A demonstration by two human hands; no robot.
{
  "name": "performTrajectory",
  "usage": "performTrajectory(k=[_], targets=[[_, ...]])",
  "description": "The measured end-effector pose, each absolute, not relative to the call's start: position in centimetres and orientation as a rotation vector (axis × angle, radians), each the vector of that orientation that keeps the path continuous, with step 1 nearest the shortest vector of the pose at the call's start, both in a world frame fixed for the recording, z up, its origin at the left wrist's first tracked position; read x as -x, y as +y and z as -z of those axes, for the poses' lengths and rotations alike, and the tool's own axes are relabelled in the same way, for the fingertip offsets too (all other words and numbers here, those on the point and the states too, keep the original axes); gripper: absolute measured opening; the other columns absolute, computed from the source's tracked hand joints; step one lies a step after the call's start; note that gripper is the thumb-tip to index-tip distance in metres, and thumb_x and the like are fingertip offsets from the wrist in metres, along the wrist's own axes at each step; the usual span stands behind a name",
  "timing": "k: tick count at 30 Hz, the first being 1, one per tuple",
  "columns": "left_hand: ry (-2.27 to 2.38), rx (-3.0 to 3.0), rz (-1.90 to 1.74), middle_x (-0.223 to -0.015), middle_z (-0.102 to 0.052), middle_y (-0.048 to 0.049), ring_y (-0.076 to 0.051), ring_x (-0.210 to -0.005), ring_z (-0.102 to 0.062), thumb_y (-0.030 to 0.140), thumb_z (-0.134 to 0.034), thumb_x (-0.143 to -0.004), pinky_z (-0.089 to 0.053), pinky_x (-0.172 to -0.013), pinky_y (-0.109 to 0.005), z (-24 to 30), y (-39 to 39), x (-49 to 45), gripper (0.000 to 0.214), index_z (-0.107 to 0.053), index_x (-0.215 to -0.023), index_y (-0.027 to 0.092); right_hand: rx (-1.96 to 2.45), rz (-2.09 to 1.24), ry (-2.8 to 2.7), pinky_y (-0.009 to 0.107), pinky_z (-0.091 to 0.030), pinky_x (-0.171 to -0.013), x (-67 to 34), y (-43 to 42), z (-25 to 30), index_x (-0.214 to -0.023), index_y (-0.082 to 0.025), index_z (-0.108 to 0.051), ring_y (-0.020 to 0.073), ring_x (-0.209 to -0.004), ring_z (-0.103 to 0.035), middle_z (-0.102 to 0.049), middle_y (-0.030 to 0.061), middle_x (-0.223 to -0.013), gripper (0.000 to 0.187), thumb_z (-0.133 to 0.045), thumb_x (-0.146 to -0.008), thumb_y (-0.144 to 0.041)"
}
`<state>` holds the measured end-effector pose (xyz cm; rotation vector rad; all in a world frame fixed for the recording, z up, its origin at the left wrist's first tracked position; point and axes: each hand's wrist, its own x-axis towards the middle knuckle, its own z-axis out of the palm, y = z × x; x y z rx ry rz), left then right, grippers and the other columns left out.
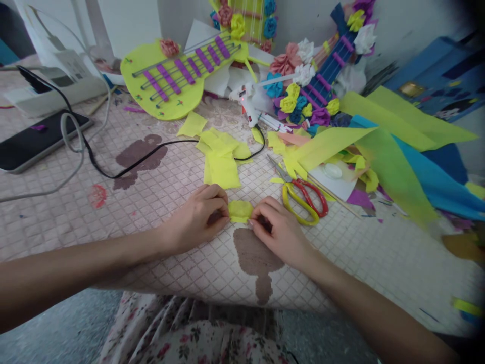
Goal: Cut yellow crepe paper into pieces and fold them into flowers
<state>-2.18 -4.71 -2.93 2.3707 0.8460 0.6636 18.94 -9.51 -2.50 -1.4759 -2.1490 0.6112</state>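
Observation:
A small piece of yellow crepe paper [240, 210] is stretched between my two hands, just above the patterned tablecloth. My left hand [204, 212] pinches its left edge between thumb and fingers. On the opposite edge, the fingers of my right hand [275, 222] are closed in the same kind of pinch. Just beyond lies a loose pile of yellow paper squares [222, 162]. Scissors [303, 197] with red and yellow handles rest to the right of my right hand, their blades pointing away from me.
A white glue gun [247, 103] stands behind the pile, its black cord [159, 146] running left across the cloth. A yellow paper guitar [170, 81] and a blue one with flowers [326, 76] are at the back. Paper strips [397, 167] heap up right; a phone [41, 136] lies left.

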Motion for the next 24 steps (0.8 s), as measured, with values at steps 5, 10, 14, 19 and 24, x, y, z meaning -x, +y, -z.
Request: performTrajectory(k=[5, 10, 14, 19, 24], targets=[[0.87, -2.387, -0.683, -0.091, -0.054, -0.0064, -0.018, -0.088, -0.051, 0.012, -0.053, -0.082, -0.048, -0.081, -0.034, 3.01, -4.76, 2.11, 0.009, -0.059, -0.075, 0.015, 1.518, -0.583, -2.124, 0.028, -0.043, -0.064, -18.69, -9.52, 2.63, -0.073, -0.02, -0.048, 0.016, -0.074, -0.052, -0.052, 0.0028, -0.08, 0.012, -0.052, -0.08, -0.012], [0.866, -2.393, -0.688, -0.091, -0.055, -0.0066, -0.018, -0.088, -0.052, 0.013, -0.054, -0.082, -0.048, -0.08, -0.034, 3.06, -4.68, 2.16, 0.009, -0.059, -0.076, 0.015, 1.528, -0.572, -2.125, 0.028, -0.042, -0.063, -18.6, -9.58, 2.65, -0.073, -0.019, -0.048, 0.0156, -0.073, -0.051, -0.052, 0.0026, -0.08, 0.012, -0.053, -0.08, -0.012], [0.869, -2.397, -0.694, -0.088, -0.055, -0.0061, -0.018, -0.086, -0.052, 0.014, -0.053, -0.082, -0.048, -0.079, -0.033, 2.86, -4.63, 2.05, 0.01, -0.06, -0.075, 0.015, 1.517, -0.554, -2.132, 0.028, -0.042, -0.063, -18.56, -9.61, 2.6, -0.072, -0.019, -0.047, 0.0157, -0.072, -0.051, -0.051, 0.0024, -0.078, 0.012, -0.051, -0.082, -0.014], [0.883, -2.392, -0.704, -0.087, -0.056, -0.0055, -0.017, -0.085, -0.052, 0.012, -0.054, -0.08, -0.048, -0.078, -0.033, 2.82, -4.54, 1.9, 0.009, -0.059, -0.073, 0.015, 1.533, -0.536, -2.135, 0.028, -0.042, -0.062, -18.44, -9.53, 2.65, -0.071, -0.02, -0.047, 0.0157, -0.071, -0.051, -0.051, 0.0025, -0.078, 0.012, -0.052, -0.08, -0.013], [0.884, -2.385, -0.676, -0.087, -0.056, -0.0058, -0.018, -0.085, -0.052, 0.011, -0.054, -0.08, -0.048, -0.078, -0.033, 2.87, -4.45, 1.94, 0.009, -0.058, -0.073, 0.015, 1.545, -0.532, -2.133, 0.029, -0.043, -0.063, -18.36, -9.43, 2.81, -0.071, -0.02, -0.046, 0.0159, -0.072, -0.051, -0.051, 0.0024, -0.078, 0.012, -0.052, -0.079, -0.013]])
